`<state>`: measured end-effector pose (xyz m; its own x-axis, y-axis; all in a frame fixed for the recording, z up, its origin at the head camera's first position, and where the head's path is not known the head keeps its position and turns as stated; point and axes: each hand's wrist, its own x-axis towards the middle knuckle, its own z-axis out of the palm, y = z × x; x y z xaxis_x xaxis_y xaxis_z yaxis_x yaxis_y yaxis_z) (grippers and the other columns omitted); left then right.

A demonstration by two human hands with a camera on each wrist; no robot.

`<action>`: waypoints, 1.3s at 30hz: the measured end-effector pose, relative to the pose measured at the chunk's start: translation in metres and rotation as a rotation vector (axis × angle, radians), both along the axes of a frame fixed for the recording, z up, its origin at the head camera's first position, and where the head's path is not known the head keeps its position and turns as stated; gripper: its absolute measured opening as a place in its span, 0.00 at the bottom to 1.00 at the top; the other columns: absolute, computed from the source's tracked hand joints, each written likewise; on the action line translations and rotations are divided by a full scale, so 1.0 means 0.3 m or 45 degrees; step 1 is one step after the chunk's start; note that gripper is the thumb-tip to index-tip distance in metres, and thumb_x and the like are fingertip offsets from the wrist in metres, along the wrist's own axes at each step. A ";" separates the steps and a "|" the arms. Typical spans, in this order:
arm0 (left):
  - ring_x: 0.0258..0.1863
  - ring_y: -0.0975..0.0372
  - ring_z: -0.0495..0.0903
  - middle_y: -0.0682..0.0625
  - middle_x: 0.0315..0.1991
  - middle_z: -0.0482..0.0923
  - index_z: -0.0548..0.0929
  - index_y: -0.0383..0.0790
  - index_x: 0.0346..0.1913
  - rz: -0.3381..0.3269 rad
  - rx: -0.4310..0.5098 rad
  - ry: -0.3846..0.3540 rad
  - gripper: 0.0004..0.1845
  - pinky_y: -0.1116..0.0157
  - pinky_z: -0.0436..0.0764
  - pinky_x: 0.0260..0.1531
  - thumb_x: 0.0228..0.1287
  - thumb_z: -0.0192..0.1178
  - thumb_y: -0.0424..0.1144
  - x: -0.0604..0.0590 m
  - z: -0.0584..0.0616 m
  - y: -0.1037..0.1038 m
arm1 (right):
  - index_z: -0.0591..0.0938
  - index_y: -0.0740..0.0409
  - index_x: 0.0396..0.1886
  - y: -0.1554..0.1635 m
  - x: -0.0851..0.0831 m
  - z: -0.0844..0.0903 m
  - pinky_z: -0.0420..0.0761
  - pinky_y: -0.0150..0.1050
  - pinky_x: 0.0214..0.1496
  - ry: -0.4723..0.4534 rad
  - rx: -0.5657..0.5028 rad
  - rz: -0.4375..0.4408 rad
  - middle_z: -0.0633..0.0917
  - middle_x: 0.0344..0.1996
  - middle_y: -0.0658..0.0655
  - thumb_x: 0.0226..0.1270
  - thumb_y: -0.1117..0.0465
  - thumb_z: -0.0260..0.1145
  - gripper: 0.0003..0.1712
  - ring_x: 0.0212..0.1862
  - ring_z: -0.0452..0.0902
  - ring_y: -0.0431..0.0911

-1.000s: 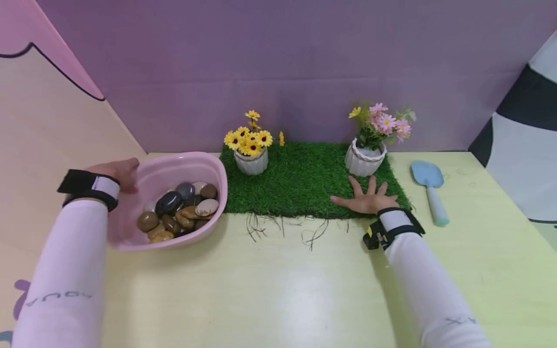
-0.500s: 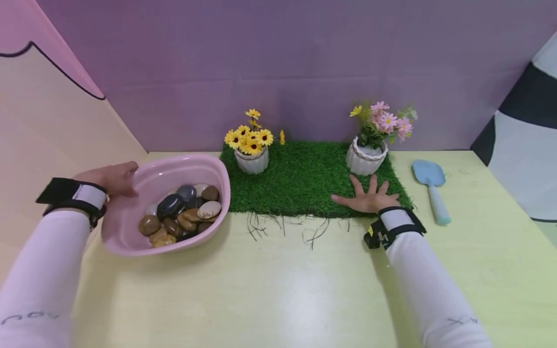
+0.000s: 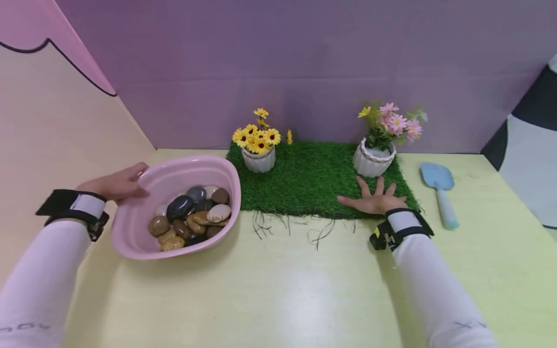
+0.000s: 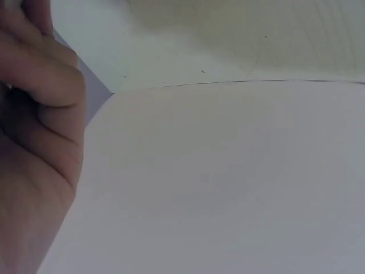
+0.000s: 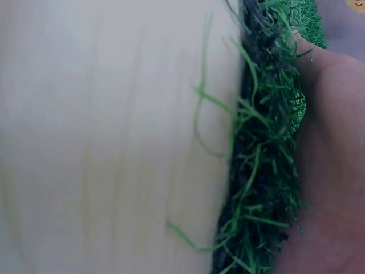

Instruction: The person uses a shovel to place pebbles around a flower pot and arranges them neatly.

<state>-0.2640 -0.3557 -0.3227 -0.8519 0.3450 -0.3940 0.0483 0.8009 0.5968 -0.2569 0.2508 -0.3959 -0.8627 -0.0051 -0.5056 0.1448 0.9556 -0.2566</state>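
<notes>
My left hand (image 3: 118,184) grips the left rim of a pink plastic basin (image 3: 130,232). In the left wrist view, the fingers (image 4: 43,74) of that hand are curled; the basin itself does not show there. Smooth stones (image 3: 180,208) in black, brown, grey and white lie gathered in the basin's near right part. My right hand (image 3: 375,200) rests with spread fingers on the near right part of a green artificial grass mat (image 3: 304,188). In the right wrist view, its palm (image 5: 336,154) lies against the mat's frayed edge (image 5: 256,154).
On the mat's back left stands a white pot (image 3: 259,162) of yellow flowers. Another white pot (image 3: 372,162) with pink flowers is just beyond my right fingertips. A blue trowel (image 3: 439,186) lies right of the mat. Loose dark threads (image 3: 315,237) trail onto the pale table (image 3: 270,290).
My left wrist has swung outward to the left while still holding the rim. The basin has shifted slightly toward me. The head view has turned a little; my right hand keeps its place.
</notes>
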 end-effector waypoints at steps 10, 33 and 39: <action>0.24 0.65 0.80 0.27 0.52 0.67 0.52 0.27 0.67 0.029 0.066 0.251 0.28 0.65 0.82 0.26 0.72 0.49 0.34 0.024 -0.064 -0.004 | 0.37 0.45 0.80 -0.051 0.052 0.084 0.28 0.85 0.57 -0.017 -0.022 0.014 0.26 0.72 0.79 0.58 0.17 0.44 0.62 0.68 0.17 0.83; 0.24 0.62 0.83 0.29 0.52 0.71 0.57 0.30 0.66 0.033 0.178 0.245 0.25 0.61 0.84 0.25 0.73 0.50 0.33 0.070 -0.073 0.067 | 0.38 0.45 0.80 -0.039 0.043 0.082 0.26 0.85 0.57 -0.052 0.007 0.037 0.27 0.72 0.80 0.56 0.15 0.42 0.63 0.67 0.18 0.84; 0.27 0.62 0.83 0.29 0.53 0.71 0.58 0.31 0.66 0.020 0.165 0.250 0.24 0.63 0.83 0.27 0.73 0.50 0.33 0.079 -0.071 0.084 | 0.42 0.46 0.80 -0.040 0.040 0.085 0.24 0.83 0.58 -0.062 0.031 0.053 0.31 0.72 0.81 0.55 0.14 0.42 0.63 0.67 0.19 0.84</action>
<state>-0.2402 -0.3305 -0.3439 -0.9134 0.3681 -0.1738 0.1617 0.7198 0.6751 -0.2450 0.2388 -0.3704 -0.8364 -0.0277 -0.5475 0.1163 0.9670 -0.2266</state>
